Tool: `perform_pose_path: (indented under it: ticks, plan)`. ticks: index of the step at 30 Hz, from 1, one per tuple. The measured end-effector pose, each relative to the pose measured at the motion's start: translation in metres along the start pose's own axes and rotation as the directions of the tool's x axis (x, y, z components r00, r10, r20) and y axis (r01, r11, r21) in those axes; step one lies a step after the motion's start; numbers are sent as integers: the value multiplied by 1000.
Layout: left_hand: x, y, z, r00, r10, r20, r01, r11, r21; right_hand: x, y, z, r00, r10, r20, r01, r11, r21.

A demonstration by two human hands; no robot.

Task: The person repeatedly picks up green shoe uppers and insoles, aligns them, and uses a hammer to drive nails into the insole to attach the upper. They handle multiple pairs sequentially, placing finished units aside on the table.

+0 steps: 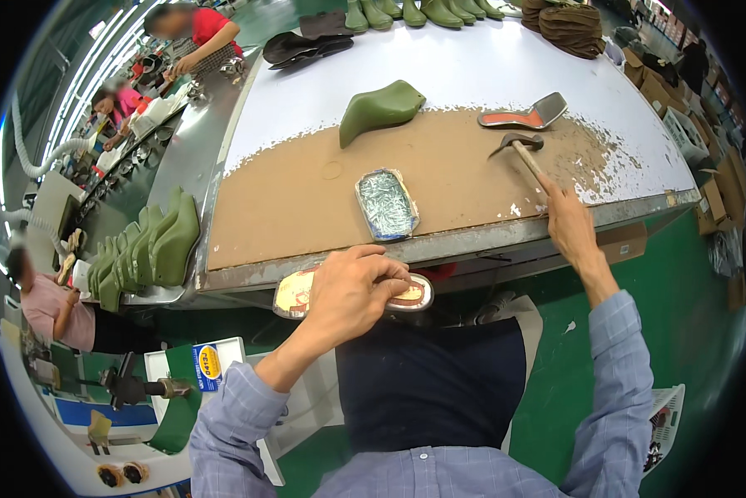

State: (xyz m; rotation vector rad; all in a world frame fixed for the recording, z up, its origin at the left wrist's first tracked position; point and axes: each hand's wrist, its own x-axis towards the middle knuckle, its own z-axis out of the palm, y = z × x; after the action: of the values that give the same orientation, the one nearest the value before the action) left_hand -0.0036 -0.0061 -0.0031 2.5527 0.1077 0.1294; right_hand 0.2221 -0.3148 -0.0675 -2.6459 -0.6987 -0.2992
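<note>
Sole side up in front of my lap, by the table's front edge, is a shoe piece [294,293] with a cream and reddish-brown bottom and a pale rim. My left hand [352,286] lies across its middle, covering it there, with thumb and fingertips pinched together near its right end. Whatever they pinch is too small or hidden to make out. At the right, my right hand [572,226] is wrapped round the wooden handle of a hammer [525,156], its dark head raised over the tabletop. Near the front edge sits a small shallow tray [387,204] full of shiny tacks.
On the brown-and-white tabletop [265,199] lie a green shoe last [381,112] and a grey sole piece [522,116] with an orange-red patch. Far back are dark uppers [306,50], green lasts [435,12] and brown stacked pieces [564,31]. More green lasts [169,241] stand left. Several people work beyond.
</note>
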Motion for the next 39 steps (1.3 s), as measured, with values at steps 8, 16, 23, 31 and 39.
perform_pose_path:
  ticks: [8, 16, 23, 31, 39]
  plan:
    - [-2, 1, -1, 986, 166, -1, -166, 986, -7, -109, -78, -50, 985, 138, 102, -168, 651, 741]
    - [-2, -2, -1, 980, 199, -25, -200, 979, -24, -134, -107, -99, 971, -226, -76, 219, 719, 659]
    - [1, 4, -7, 986, 170, 2, -170, 986, 0, -130, -139, -111, 956, -277, 98, 176, 806, 565]
    - [-6, -9, -30, 941, 302, 151, -338, 857, 389, -156, -115, -106, 982, -35, 185, -131, 579, 805]
    - [-1, -2, -22, 956, 168, 242, -239, 922, 306, -164, -106, -92, 998, -19, 65, -34, 691, 722]
